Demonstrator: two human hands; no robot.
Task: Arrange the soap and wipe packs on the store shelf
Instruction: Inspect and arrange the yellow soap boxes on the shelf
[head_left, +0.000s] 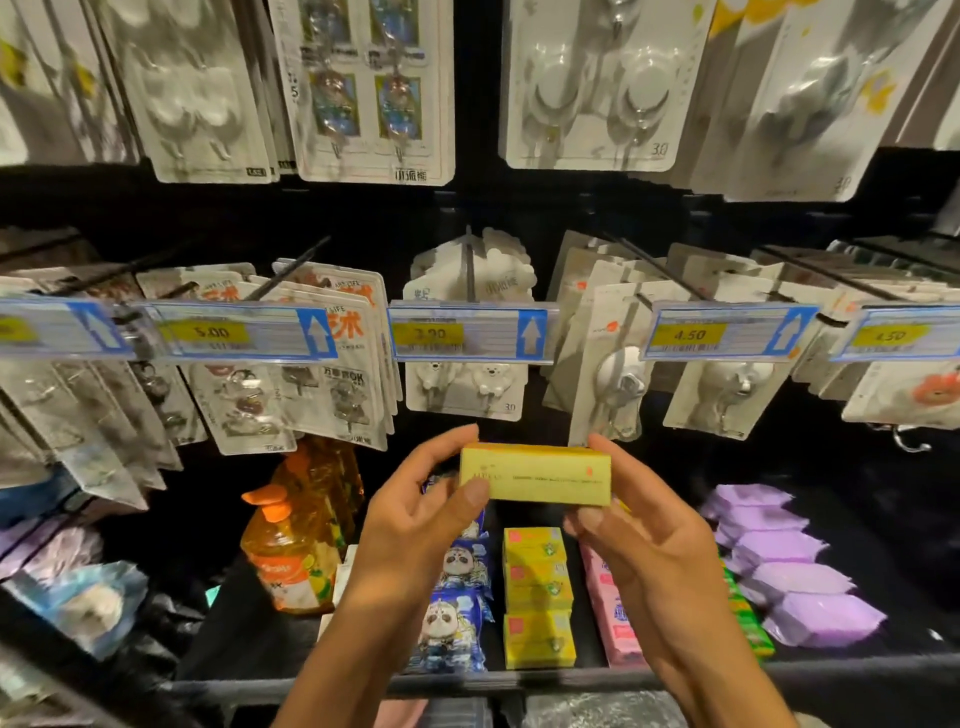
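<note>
I hold a yellow soap box (540, 475) level in the air above the shelf, long side facing me. My left hand (415, 514) grips its left end with thumb in front and fingers behind. My right hand (639, 525) grips its right end the same way. Below it on the dark shelf (545, 678) a row of yellow soap boxes (537, 597) runs front to back. Blue panda wipe packs (457, 618) lie left of that row, partly hidden by my left forearm. Pink packs (613, 613) lie to the right, partly behind my right wrist.
Purple wipe packs (789, 571) fill the right of the shelf, with green packs (748, 618) beside them. Orange detergent bottles (296, 540) stand at the left. Hook packs hang on pegs above, behind blue price tags (467, 332). Bagged goods (83, 603) lie at far left.
</note>
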